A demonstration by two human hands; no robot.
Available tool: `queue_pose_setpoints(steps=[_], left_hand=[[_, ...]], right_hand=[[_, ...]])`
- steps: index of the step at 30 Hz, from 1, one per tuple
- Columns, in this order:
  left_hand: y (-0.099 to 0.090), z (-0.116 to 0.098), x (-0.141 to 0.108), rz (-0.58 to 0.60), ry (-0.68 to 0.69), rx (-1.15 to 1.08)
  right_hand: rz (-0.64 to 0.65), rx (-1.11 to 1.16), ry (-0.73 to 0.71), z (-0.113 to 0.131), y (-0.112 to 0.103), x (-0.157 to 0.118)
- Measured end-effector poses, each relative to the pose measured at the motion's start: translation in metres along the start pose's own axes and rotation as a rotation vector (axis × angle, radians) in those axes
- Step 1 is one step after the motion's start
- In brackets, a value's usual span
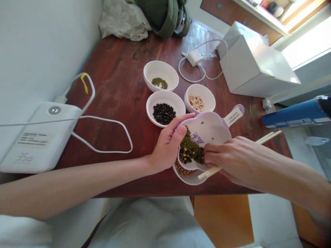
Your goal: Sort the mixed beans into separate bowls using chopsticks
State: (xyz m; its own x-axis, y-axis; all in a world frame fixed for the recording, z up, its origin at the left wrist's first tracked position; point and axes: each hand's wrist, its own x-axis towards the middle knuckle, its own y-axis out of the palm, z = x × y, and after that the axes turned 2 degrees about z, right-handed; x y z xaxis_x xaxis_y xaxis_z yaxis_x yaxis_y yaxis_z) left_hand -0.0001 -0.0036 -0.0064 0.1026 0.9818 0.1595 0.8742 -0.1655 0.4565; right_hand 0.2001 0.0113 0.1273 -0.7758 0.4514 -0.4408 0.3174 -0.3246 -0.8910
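Note:
My left hand [168, 143] grips the near rim of a purple-edged cartoon bowl [210, 125], tilted toward me, with mixed green, black and yellow beans [190, 151] piled at its low side. My right hand [232, 160] holds wooden chopsticks [269, 137] and its fingers touch the beans. Under the tilted bowl sits a white bowl of yellowish beans [184, 170] at the table's front edge. Behind stand three white bowls: black beans [164, 113], green beans [159, 82] and pale peanuts [197, 102].
The brown wooden table [121, 89] carries a white device with cable [38, 134] at left, a white charger and cord [195, 58] and a white box [253, 65] at back right. A green bag [165, 15] and cloth lie at the far end. A blue box [297, 115] sits right.

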Motion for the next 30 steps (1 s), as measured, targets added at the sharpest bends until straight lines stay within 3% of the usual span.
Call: queue_pose_setpoints(steps=[9,20,25,30], left_hand=[[0.001,-0.002,0.0,-0.002,-0.008,0.01],[0.001,-0.002,0.001,-0.002,0.003,0.017],[0.001,-0.001,0.001,0.005,-0.005,-0.015],[0.001,-0.001,0.001,-0.003,0.01,0.001]], right_hand=[[0.07,0.112,-0.072,-0.016,-0.004,-0.016],[0.111,0.283,-0.104,-0.015,0.0,-0.019],[0.017,0.5,-0.134,-0.016,0.002,-0.018],[-0.202,0.576,-0.139,-0.015,0.012,-0.023]])
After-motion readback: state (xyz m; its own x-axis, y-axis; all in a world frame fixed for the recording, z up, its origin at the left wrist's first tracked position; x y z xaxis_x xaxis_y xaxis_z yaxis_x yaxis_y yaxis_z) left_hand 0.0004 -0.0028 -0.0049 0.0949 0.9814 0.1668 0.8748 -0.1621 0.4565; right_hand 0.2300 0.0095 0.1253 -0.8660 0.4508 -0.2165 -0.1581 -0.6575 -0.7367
